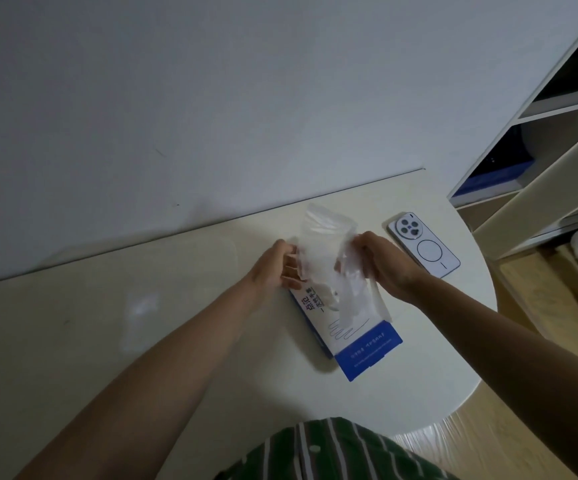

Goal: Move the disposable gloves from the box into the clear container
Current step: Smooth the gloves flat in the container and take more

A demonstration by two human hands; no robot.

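Gripping a bunch of clear disposable gloves (322, 258) between both hands, you are holding it just above the far end of the box (360, 344). Your left hand (273, 268) is pinching the bunch's left edge with curled fingers, and your right hand (384, 265) is curling round its right edge, with loose glove ends hanging down over the box's top. The white and blue box is lying flat on the desk (280, 393), its blue end pointing toward you. The clear container (235, 251) is sitting on the desk left of your left hand, near the wall, its outline faint. A phone (424, 244) is lying face down just right of your right hand.
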